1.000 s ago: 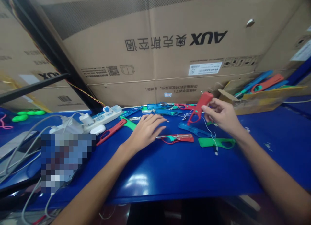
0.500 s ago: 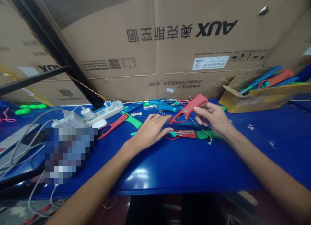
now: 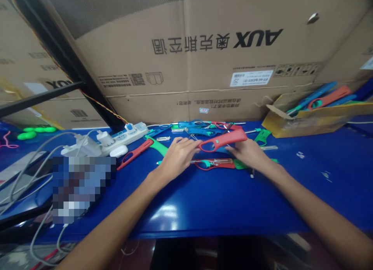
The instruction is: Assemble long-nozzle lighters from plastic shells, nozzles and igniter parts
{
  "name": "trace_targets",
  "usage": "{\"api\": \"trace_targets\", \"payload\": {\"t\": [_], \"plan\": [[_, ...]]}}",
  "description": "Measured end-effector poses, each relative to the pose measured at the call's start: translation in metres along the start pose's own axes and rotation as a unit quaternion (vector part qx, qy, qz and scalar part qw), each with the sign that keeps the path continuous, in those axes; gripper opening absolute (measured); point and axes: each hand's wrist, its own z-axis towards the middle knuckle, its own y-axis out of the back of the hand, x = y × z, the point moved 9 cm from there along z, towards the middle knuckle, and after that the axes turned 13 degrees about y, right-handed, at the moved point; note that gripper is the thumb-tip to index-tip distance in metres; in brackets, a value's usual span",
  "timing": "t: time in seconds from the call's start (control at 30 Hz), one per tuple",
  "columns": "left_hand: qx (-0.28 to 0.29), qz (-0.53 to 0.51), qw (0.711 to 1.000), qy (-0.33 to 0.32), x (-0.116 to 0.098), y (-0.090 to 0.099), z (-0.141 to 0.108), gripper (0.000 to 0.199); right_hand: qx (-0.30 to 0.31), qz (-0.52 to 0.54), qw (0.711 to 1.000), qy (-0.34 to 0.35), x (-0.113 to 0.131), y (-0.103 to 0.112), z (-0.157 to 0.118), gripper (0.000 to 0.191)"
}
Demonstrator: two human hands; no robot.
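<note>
A red lighter casing point(image 3: 225, 141) with an oval trigger opening is raised over the table between my hands. My right hand point(image 3: 253, 151) grips its broad end. My left hand point(image 3: 180, 155) pinches its narrow end near the opening, fingers closed. Just below lies an opened red lighter half point(image 3: 223, 165) with a teal trigger and a clear fuel tank inside. A green casing point(image 3: 240, 164) lies beside it, partly hidden by my right hand. Behind the held casing are several blue lighter casings point(image 3: 192, 130) with thin wires.
A power strip point(image 3: 122, 135) with plugged-in chargers stands at left, near another red casing point(image 3: 135, 153) and a light green casing point(image 3: 157, 146). An open carton point(image 3: 305, 122) at right holds blue and red lighters. A large cardboard sheet point(image 3: 186, 79) walls the back of the blue table point(image 3: 221, 204).
The red casing has come down and turned from steeply tilted to nearly level. My left hand has closed on its narrow end; my right hand has lowered with it.
</note>
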Motion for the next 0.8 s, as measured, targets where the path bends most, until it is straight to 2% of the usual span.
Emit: {"api": "trace_targets", "payload": {"t": [0.1, 0.2, 0.27, 0.33, 0.43, 0.53, 0.63, 0.8], "plan": [[0.003, 0.028, 1.000, 0.000, 0.000, 0.000, 0.001, 0.027, -0.025, -0.041, 0.998, -0.050, -0.029, 0.015, -0.006, 0.025], [0.022, 0.051, 0.998, 0.006, 0.003, -0.004, 0.002, 0.026, -0.086, -0.067, 0.990, -0.088, -0.047, 0.044, -0.010, 0.029], [0.036, 0.059, 0.998, 0.008, 0.005, -0.006, 0.002, 0.026, -0.177, -0.037, 0.982, -0.063, -0.040, 0.068, -0.010, 0.027], [0.051, 0.064, 0.997, 0.002, 0.007, -0.008, 0.002, 0.026, -0.224, 0.031, 0.974, -0.009, -0.023, 0.079, -0.007, 0.030], [0.077, 0.056, 0.995, -0.026, 0.007, -0.007, 0.001, 0.028, -0.159, 0.119, 0.976, 0.091, 0.014, 0.066, 0.002, 0.033], [0.102, 0.041, 0.993, -0.042, 0.008, -0.005, -0.001, 0.029, -0.059, 0.112, 0.977, 0.171, 0.041, 0.042, 0.003, 0.041], [0.115, 0.028, 0.992, -0.047, 0.008, -0.003, -0.002, 0.028, 0.000, 0.075, 0.979, 0.190, 0.046, 0.028, 0.000, 0.043], [0.145, 0.017, 0.988, -0.051, 0.012, -0.009, -0.004, 0.027, 0.071, 0.070, 0.975, 0.200, 0.050, 0.019, -0.002, 0.038]]}}
